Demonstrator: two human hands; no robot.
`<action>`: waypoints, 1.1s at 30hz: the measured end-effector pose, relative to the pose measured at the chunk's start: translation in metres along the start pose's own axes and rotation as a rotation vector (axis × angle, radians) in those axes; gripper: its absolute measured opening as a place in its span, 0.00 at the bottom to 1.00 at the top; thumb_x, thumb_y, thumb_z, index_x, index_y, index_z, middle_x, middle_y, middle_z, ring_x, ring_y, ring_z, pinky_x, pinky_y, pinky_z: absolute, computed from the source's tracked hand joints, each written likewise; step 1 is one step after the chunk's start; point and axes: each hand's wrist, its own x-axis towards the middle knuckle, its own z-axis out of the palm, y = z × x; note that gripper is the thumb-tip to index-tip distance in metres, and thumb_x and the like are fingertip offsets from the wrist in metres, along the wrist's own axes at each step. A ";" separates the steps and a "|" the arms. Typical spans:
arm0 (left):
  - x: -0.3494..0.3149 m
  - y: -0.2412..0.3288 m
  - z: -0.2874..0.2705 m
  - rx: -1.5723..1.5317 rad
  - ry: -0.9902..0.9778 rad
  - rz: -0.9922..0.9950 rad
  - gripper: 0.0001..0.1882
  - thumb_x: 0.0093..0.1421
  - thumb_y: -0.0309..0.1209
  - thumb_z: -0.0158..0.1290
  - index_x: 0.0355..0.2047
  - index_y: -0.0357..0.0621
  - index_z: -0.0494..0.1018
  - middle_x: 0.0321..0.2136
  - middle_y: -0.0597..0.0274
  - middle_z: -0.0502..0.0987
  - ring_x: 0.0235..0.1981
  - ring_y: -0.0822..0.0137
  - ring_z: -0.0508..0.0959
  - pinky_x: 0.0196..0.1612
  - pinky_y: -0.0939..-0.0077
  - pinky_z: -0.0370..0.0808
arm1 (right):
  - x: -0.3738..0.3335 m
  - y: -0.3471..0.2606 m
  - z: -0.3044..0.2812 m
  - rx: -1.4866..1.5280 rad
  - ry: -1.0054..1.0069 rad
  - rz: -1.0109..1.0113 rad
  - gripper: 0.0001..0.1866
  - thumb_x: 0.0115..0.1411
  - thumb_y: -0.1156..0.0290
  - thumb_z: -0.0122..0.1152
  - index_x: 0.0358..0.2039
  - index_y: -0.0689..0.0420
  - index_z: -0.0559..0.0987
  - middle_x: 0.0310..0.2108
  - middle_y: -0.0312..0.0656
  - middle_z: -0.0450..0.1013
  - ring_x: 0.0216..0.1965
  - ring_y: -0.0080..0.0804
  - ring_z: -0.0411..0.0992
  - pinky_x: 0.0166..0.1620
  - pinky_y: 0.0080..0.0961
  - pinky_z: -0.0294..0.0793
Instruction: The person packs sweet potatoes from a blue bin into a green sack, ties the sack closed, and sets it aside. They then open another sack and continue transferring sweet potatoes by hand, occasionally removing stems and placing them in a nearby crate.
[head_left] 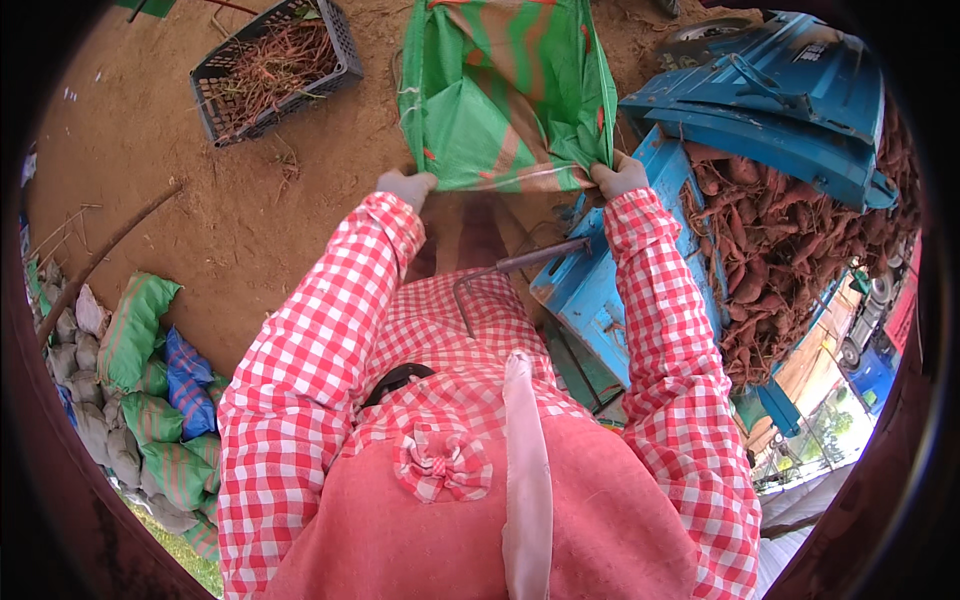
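Note:
My left hand (pixel 407 188) and my right hand (pixel 620 177) are both closed on the near edge of a green woven sack (pixel 445 150) with orange-brown stripes. Each hand grips one corner, so the edge is stretched between them. The sack's mouth hangs wide, and its striped inside shows. Its far end runs out of the top of the view. Close to my right forearm is the blue metal side of a bin (pixel 590 290). Heaped in and beyond it are reddish sweet potatoes (pixel 770 250).
A dark plastic crate (pixel 352 62) of thin reddish roots stands on bare soil at the far left. Filled sacks (pixel 140 335) are piled on the left near a long stick (pixel 115 245). A blue metal panel (pixel 760 100) overhangs the heap. A bent metal rod (pixel 462 300) with a handle lies before my lap.

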 end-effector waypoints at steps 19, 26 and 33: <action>-0.094 0.046 0.016 0.061 -0.131 0.213 0.20 0.51 0.38 0.54 0.41 0.38 0.79 0.31 0.47 0.81 0.35 0.55 0.81 0.41 0.64 0.74 | -0.033 -0.015 -0.018 -0.192 -0.072 0.112 0.16 0.55 0.65 0.59 0.41 0.61 0.81 0.28 0.40 0.79 0.20 0.26 0.74 0.25 0.24 0.73; -0.075 0.024 0.016 0.120 -0.132 0.295 0.21 0.53 0.41 0.52 0.38 0.33 0.79 0.31 0.43 0.81 0.36 0.53 0.82 0.39 0.64 0.76 | -0.017 0.003 -0.011 -0.078 -0.136 0.051 0.15 0.54 0.68 0.57 0.38 0.62 0.82 0.26 0.40 0.79 0.20 0.26 0.75 0.26 0.22 0.74; -0.063 0.019 0.016 -0.091 -0.289 0.124 0.22 0.54 0.40 0.51 0.38 0.32 0.79 0.29 0.43 0.80 0.32 0.54 0.82 0.37 0.64 0.76 | -0.008 -0.008 -0.010 -0.363 -0.116 -0.019 0.15 0.55 0.66 0.57 0.40 0.59 0.81 0.29 0.40 0.80 0.27 0.29 0.77 0.31 0.27 0.75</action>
